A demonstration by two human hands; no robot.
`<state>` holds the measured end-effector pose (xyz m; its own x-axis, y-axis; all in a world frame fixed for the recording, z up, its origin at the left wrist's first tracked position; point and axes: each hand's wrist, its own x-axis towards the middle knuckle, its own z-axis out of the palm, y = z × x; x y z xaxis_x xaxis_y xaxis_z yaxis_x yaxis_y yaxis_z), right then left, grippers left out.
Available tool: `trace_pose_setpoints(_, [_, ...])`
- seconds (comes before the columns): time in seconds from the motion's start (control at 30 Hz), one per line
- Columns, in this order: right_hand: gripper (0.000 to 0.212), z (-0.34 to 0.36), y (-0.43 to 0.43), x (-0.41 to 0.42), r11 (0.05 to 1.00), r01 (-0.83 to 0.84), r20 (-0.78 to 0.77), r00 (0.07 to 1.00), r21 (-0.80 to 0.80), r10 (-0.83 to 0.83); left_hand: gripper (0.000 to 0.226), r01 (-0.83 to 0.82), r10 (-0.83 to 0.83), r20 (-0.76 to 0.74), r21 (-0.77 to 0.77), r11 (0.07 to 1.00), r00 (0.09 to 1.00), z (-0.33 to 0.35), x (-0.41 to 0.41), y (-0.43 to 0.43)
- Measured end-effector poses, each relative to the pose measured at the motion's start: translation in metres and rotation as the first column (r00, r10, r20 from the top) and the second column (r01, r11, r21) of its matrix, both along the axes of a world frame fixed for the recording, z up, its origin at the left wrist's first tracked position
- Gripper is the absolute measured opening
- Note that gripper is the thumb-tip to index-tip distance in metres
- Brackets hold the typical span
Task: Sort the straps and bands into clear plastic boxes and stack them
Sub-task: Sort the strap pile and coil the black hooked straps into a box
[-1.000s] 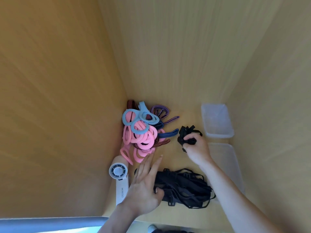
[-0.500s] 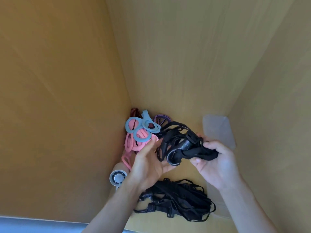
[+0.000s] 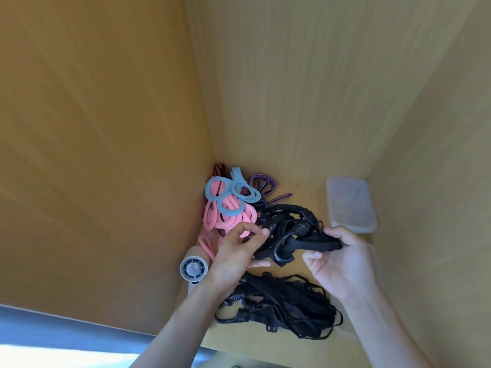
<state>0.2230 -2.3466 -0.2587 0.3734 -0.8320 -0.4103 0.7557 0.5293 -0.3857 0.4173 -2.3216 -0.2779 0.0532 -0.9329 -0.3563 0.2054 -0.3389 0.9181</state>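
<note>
Bands in pink (image 3: 231,220) and blue (image 3: 225,191), flat rubbery loops, heap in the back-left corner of the wooden shelf (image 3: 308,193) with purple woven ones (image 3: 261,181), next to a small white fan (image 3: 193,269). The left hand (image 3: 233,258) pinches one end of a tangled black strap bundle (image 3: 289,235), thumb and fingers clamped on it; the right hand (image 3: 342,261) curls around the other end, holding it above the shelf. More black straps (image 3: 281,304) lie piled in front. At far right sits a clear plastic box (image 3: 350,203), the wood showing through it.
</note>
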Motion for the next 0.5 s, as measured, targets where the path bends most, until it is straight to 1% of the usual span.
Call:
trace_pose_setpoints(0.03, [0.020,0.000,0.000,0.001,1.000,0.007,0.011,1.000,0.010,-0.007,0.020,0.012,-0.011,0.045,-0.019,1.000,0.999,0.001,-0.001,0.003])
trace_pose_setpoints(0.07, [0.021,0.001,0.000,0.003,1.000,0.009,0.017,1.000,0.013,-0.009,0.025,0.022,-0.020,0.068,-0.036,0.999,0.998,0.002,-0.002,0.005])
trace_pose_setpoints(0.17, [0.022,0.000,0.002,0.010,1.000,0.008,0.014,1.000,0.015,-0.008,0.045,0.086,-0.079,0.077,-0.097,0.992,0.994,0.007,-0.008,0.013])
trace_pose_setpoints(0.2, [0.022,0.000,0.003,0.013,1.000,0.011,0.005,1.000,0.015,-0.011,0.045,0.113,-0.100,0.120,-0.114,0.987,0.988,0.008,-0.009,0.016])
trace_pose_setpoints(0.23, [0.023,0.000,0.004,0.016,1.000,0.012,-0.006,1.000,0.015,-0.012,0.039,0.139,-0.112,0.202,-0.127,0.982,0.973,0.007,-0.011,0.017])
trace_pose_setpoints(0.3, [0.021,-0.001,0.005,0.019,1.000,0.016,-0.029,0.999,0.013,-0.015,0.021,0.174,-0.108,0.380,-0.143,0.974,0.919,0.006,-0.009,0.017])
trace_pose_setpoints(0.33, [0.019,-0.002,0.006,0.019,1.000,0.017,-0.044,0.999,0.013,-0.016,0.014,0.183,-0.101,0.437,-0.150,0.972,0.894,0.007,-0.007,0.015])
trace_pose_setpoints(0.4, [0.012,-0.003,0.006,0.017,1.000,0.011,-0.087,0.996,0.010,-0.010,0.016,0.213,-0.105,0.529,-0.146,0.966,0.842,0.008,0.000,0.009])
trace_pose_setpoints(0.47, [0.019,-0.006,0.004,0.013,1.000,-0.006,-0.156,0.988,0.010,0.007,0.025,0.245,-0.114,0.619,-0.130,0.961,0.777,0.011,0.010,0.002])
trace_pose_setpoints(0.5, [0.020,-0.008,0.003,0.010,1.000,-0.012,-0.190,0.982,0.011,0.014,0.026,0.259,-0.120,0.651,-0.121,0.958,0.749,0.013,0.015,-0.002])
